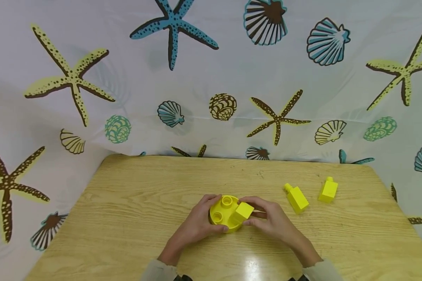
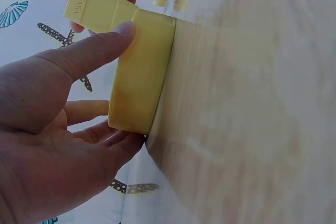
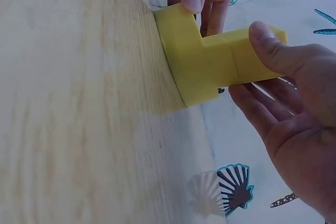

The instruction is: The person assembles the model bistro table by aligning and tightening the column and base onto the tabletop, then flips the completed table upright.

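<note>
A round yellow base [image 1: 226,210] rests on the wooden table, two ringed sockets showing on its top. My left hand [image 1: 198,222] grips it from the left, thumb at the near rim and fingers round the far side. On the base's right part stands a yellow block [image 1: 245,210], slightly tilted in the head view. My right hand [image 1: 276,222] pinches this block between thumb and fingers. In the right wrist view the block [image 3: 239,59] meets the base's top face, and its lower end is hidden. The left wrist view shows the number 151 on the block [image 2: 94,9].
Two more yellow blocks with round pegs lie to the right of my hands: a nearer one [image 1: 297,200] and a farther one [image 1: 328,190]. A white cloth [image 1: 197,86] printed with starfish and shells hangs behind the table [image 1: 144,203] and along its sides.
</note>
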`<state>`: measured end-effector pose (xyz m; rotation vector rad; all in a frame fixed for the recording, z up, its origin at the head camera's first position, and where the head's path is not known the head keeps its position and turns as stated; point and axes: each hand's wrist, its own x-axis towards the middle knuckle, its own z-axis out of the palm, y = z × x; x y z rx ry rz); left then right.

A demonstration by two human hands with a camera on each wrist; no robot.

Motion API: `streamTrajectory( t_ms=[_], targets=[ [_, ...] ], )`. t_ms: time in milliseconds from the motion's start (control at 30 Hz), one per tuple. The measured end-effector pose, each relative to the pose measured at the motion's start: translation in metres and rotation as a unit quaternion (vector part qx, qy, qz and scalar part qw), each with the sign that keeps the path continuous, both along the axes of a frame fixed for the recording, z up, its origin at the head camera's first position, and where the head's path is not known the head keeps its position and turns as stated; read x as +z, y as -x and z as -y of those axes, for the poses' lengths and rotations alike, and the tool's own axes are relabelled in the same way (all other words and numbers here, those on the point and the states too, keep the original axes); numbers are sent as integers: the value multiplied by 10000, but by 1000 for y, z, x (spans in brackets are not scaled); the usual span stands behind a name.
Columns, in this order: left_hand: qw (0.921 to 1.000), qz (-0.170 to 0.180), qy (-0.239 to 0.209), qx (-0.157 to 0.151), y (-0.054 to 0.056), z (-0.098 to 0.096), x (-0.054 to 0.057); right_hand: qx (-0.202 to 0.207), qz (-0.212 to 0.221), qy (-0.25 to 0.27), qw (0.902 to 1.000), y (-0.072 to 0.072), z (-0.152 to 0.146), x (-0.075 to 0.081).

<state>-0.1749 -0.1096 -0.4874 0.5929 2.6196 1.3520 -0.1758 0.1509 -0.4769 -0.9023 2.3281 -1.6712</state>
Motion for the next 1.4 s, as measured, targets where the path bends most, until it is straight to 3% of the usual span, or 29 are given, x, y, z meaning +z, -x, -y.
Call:
streamTrajectory(
  t_ms=[233,633,733,867,967,1133,1267,1400],
  targets=[
    [10000,-30,11,-32,1,-3,2,-243,-98,-193,9995,-3,1,3],
    [9999,119,33,-37,-3,-2,5,-337,-64,-10,9994,-5,-3,8],
    [9996,2,260,66,-6,-3,10,-434,-80,130,9989,-5,-11,14],
    [9980,-321,516,143,-13,-11,25,-849,-256,263,9957,-3,-26,21],
    [9983,-484,295,91,-18,-21,34,-1487,-648,44,9868,0,-38,24],
    [9967,-774,54,238,-26,-41,36,-2602,-1217,-597,9560,7,-57,20],
    [9937,-995,118,498,-33,-53,34,-3183,-1267,-993,9342,9,-73,17],
    [9912,-1176,-95,594,-33,-57,32,-3406,-1097,-1369,9237,9,-86,13]
  ],
)
